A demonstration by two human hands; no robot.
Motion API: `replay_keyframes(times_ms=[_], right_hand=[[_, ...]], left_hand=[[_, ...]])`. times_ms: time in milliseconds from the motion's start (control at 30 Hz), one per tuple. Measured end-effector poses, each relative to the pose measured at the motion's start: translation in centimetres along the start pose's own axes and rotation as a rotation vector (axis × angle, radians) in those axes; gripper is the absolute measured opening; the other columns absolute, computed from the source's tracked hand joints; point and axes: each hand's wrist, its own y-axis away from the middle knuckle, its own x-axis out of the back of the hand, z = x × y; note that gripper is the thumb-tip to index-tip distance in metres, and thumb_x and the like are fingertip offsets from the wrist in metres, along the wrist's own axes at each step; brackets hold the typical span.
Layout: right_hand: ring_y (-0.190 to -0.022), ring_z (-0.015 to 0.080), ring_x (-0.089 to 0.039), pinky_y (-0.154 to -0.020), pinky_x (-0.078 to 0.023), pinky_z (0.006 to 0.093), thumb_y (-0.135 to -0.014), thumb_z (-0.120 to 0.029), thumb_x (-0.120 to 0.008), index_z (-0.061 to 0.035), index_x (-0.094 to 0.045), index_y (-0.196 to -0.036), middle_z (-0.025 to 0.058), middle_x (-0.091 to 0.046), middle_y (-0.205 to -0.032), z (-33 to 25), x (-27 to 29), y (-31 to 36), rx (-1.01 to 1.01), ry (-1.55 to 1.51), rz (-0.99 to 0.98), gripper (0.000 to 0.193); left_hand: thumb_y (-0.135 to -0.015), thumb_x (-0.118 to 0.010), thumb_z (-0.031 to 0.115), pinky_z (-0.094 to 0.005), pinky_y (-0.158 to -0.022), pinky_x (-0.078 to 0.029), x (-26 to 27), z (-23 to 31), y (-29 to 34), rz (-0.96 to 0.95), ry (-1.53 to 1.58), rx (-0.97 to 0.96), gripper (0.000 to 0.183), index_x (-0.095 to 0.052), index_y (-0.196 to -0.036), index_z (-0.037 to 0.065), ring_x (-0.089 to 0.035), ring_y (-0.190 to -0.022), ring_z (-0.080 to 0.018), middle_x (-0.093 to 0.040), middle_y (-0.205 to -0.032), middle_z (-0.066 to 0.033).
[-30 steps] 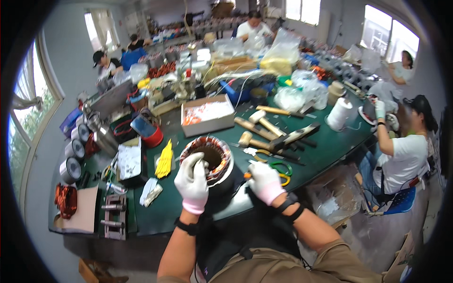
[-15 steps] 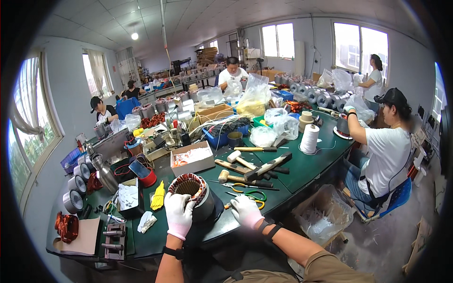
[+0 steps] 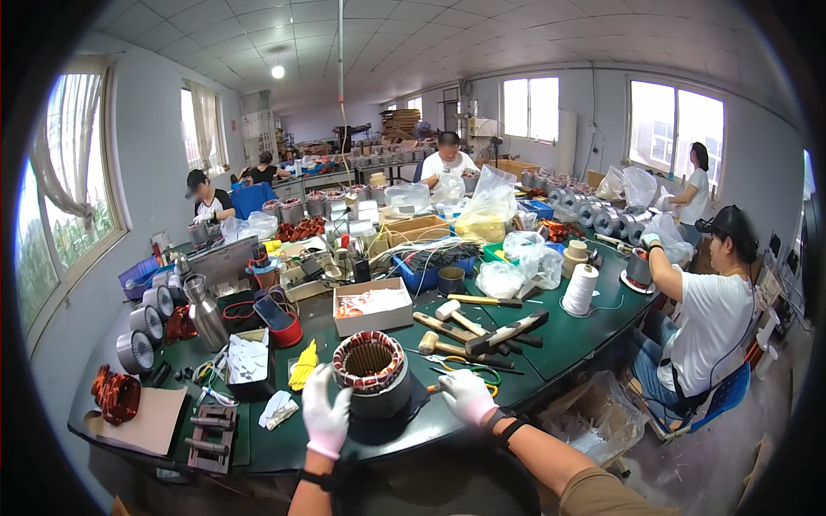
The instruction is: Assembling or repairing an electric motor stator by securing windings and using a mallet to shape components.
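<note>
A motor stator (image 3: pixel 372 400) stands upright near the table's front edge, a dark grey cylinder with red-brown windings and white lacing around its top. My left hand (image 3: pixel 325 417), in a white glove with a pink cuff, is just left of it, thumb apart from the fingers and nothing held. To the stator's right, my gloved right hand (image 3: pixel 469 397) is low over the table, fingers curled. A small orange piece (image 3: pixel 434 389) shows at its fingertips; its kind is unclear. Scissors with green and orange-yellow handles (image 3: pixel 492 376) lie just beyond that hand, partly covered.
Several hammers (image 3: pixel 508 334) lie beyond the scissors. A white cardboard box (image 3: pixel 372 320) stands behind the stator, yellow strips (image 3: pixel 304 368) to its left. A thread cone (image 3: pixel 580 291) is farther right. Below the edge is a lined bin (image 3: pixel 594 417). A co-worker (image 3: pixel 710 318) sits at right.
My left hand has come off the stator's top rim, down to its left side. My right hand has shifted slightly. The whole view has swung, so the scene sits lower and farther right.
</note>
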Motion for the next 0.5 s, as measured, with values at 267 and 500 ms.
replay_keyframes(times_ms=[267,500], right_hand=[[-0.112,0.0338,-0.061,-0.093,-0.052,0.0458,-0.088,-0.019,-0.069,-0.0052,-0.064,-0.124,0.0151,-0.064,-0.116,-1.1,0.4,-0.7,-0.062,0.075,0.014,0.039],[-0.108,0.0347,-0.062,-0.089,-0.052,0.0459,-0.087,-0.020,-0.070,-0.0054,-0.066,-0.112,0.0123,-0.067,-0.108,-0.6,0.4,-2.5,-0.123,0.041,-0.157,0.029]], left_hand=[[-0.087,-0.072,0.011,-0.0454,-0.104,-0.048,0.7,-8.3,6.9,-0.282,-0.133,0.299,0.038,-0.063,-0.122,-0.002,-0.063,-0.117,-0.0400,-0.067,-0.122,-0.0223],[-0.094,-0.069,0.017,-0.0504,-0.101,-0.048,0.9,-5.9,3.4,-0.420,-0.242,0.188,0.031,-0.067,-0.118,-0.001,-0.063,-0.111,-0.0432,-0.069,-0.116,-0.0240]])
